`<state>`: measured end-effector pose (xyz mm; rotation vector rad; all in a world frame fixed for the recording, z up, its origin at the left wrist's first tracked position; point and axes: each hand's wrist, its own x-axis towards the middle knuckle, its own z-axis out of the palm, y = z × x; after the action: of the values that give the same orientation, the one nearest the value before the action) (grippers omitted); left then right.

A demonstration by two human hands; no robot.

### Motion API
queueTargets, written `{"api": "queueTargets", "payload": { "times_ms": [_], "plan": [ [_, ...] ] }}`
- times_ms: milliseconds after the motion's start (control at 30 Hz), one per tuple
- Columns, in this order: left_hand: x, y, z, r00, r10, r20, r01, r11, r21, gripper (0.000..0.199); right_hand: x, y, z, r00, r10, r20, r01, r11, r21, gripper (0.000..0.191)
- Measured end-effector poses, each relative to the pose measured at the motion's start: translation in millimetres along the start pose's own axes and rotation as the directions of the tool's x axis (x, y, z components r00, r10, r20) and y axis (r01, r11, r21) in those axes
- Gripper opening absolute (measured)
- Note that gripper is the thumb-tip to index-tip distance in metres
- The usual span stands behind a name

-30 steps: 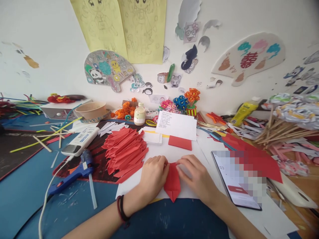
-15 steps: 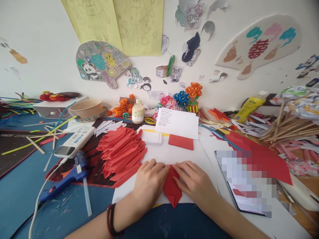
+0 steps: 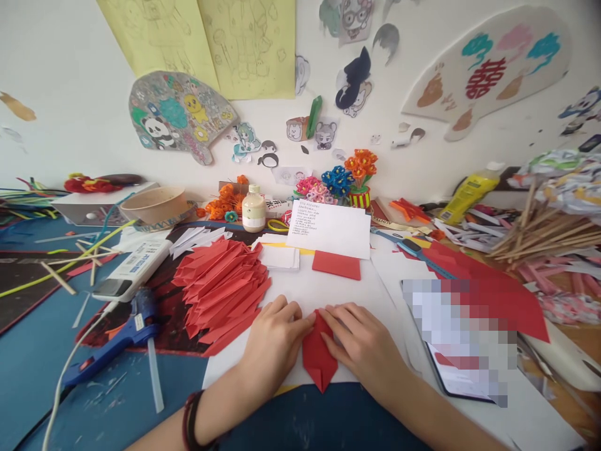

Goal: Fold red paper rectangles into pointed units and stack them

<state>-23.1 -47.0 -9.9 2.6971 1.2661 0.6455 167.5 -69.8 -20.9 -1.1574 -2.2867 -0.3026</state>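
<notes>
A folded red paper piece (image 3: 320,354), pointed at its near end, lies on white paper (image 3: 225,371) at the front of the table. My left hand (image 3: 278,335) pinches its upper left edge between thumb and fingers. On the paper's right side, my right hand (image 3: 361,341) presses with its fingers spread somewhat apart. Both hands touch near the far tip. Left of them is a heap of folded red pieces (image 3: 220,288). A flat red paper stack (image 3: 336,265) sits beyond the hands.
A blue glue gun (image 3: 113,347) and a white power strip (image 3: 134,266) lie left. At right are a phone (image 3: 462,376), red sheets (image 3: 498,294) and sticks (image 3: 530,232). A cream bottle (image 3: 253,212) stands near the wall.
The whole view has shifted slightly. My left hand's fingertips have drawn a little back from the paper's far tip, uncovering more of it; the right hand remains on the paper.
</notes>
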Motion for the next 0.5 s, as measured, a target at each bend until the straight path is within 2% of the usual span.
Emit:
{"api": "queueTargets", "payload": {
  "times_ms": [200, 400, 500],
  "plan": [
    [0.4, -0.8, -0.5, 1.0, -0.002, 0.017, 0.003, 1.0, -0.03, 0.027, -1.4, 0.2, 0.8, 1.0, 0.009, -0.016, -0.01, 1.0, -0.009, 0.024],
    [-1.7, -1.2, 2.9, 0.998, -0.064, -0.008, 0.063, 0.998, -0.012, 0.026, -1.8, -0.2, 0.6, 1.0, 0.016, -0.003, -0.017, 1.0, -0.012, 0.024],
    [-2.2, -0.8, 3.5, 0.999, -0.043, 0.009, 0.043, 0.999, 0.003, 0.027, -2.0, -0.7, 1.3, 1.0, 0.019, -0.004, -0.019, 1.0, -0.015, 0.023]
  ]
}}
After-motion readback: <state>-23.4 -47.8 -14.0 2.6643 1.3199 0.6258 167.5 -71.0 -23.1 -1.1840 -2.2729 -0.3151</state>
